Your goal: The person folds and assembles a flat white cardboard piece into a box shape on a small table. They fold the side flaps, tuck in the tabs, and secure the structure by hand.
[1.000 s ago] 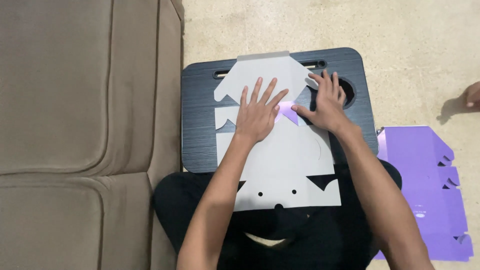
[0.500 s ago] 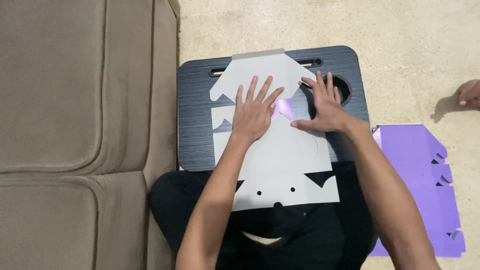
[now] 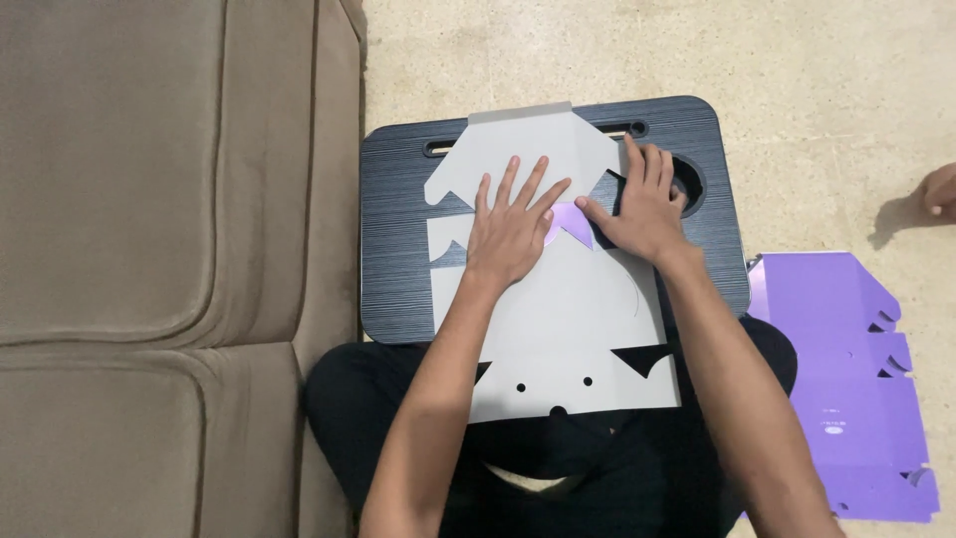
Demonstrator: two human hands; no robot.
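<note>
A flat grey die-cut cardboard sheet (image 3: pixel 568 329) with notches and small holes lies on a dark lap tray (image 3: pixel 398 249) across my legs. My left hand (image 3: pixel 513 224) rests flat on the sheet's upper middle, fingers spread. My right hand (image 3: pixel 642 209) presses down on the sheet's right side, where a small purple flap (image 3: pixel 573 221) shows between the two hands. Neither hand grips anything.
A brown sofa (image 3: pixel 149 269) fills the left side. A flattened purple box sheet (image 3: pixel 851 384) lies on the beige floor (image 3: pixel 817 80) at the right. Part of another person's hand or foot (image 3: pixel 938 189) shows at the right edge.
Both hands stay pressed on the sheet; my right hand has shifted slightly along the purple flap. The view has drifted a little.
</note>
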